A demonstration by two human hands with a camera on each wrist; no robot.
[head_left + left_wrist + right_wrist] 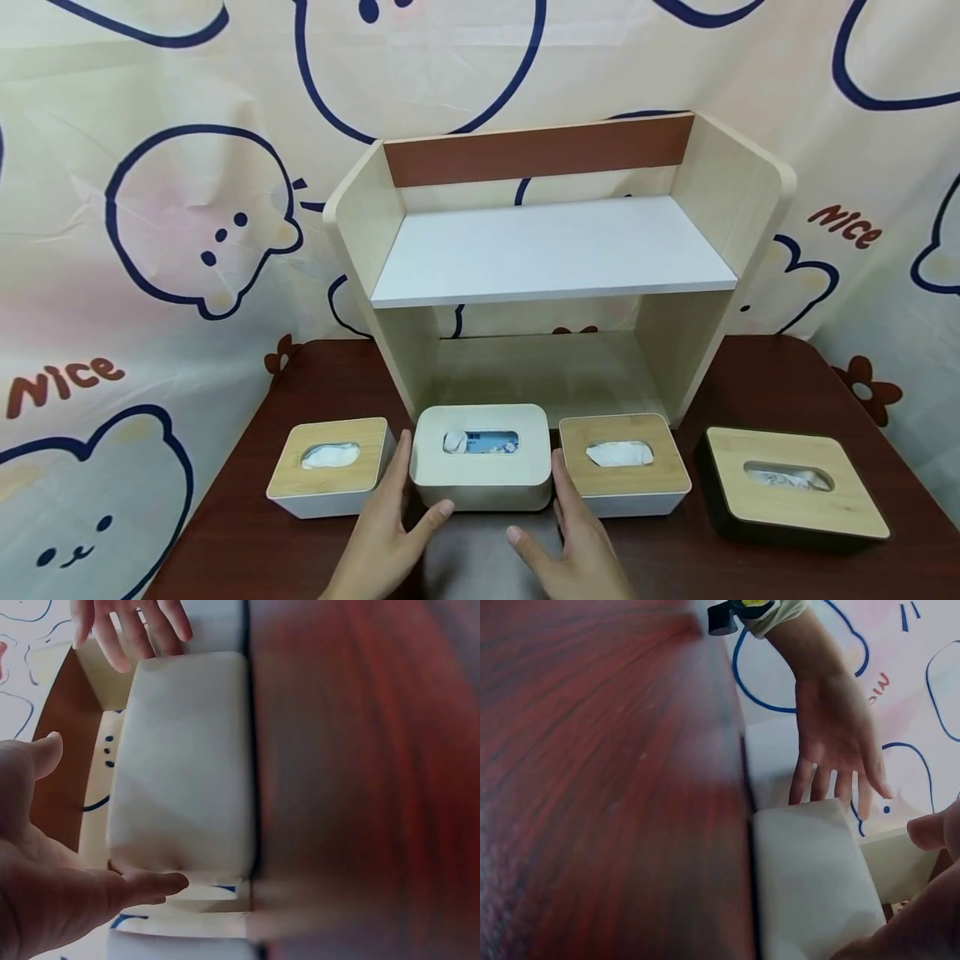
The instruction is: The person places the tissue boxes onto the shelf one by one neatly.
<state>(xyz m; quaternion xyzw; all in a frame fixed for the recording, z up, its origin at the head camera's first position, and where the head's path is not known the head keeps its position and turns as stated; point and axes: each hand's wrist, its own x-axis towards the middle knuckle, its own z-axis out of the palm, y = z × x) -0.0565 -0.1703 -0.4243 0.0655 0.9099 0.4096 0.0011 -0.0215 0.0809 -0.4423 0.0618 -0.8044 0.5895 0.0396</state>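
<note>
A white tissue box (482, 492) with an oval slot stands on the dark table before the shelf; blue-printed packaging shows through the slot. My left hand (393, 521) is at its left side, fingers extended and thumb apart. Along its right side lies my right hand (573, 533), its fingers likewise straight. The left wrist view shows the box's front (184, 761) between both hands. In the right wrist view, the left hand (836, 735) has straight fingers by the box's far end. Whether the fingertips press on the box is hard to tell.
A wood-topped tissue box (330, 483) stands to the left and a similar box (637, 483) close on the right. Farther right is a black box with a wooden lid (802, 492). Behind them rises a two-level shelf (555, 250) against a printed cloth (202, 367).
</note>
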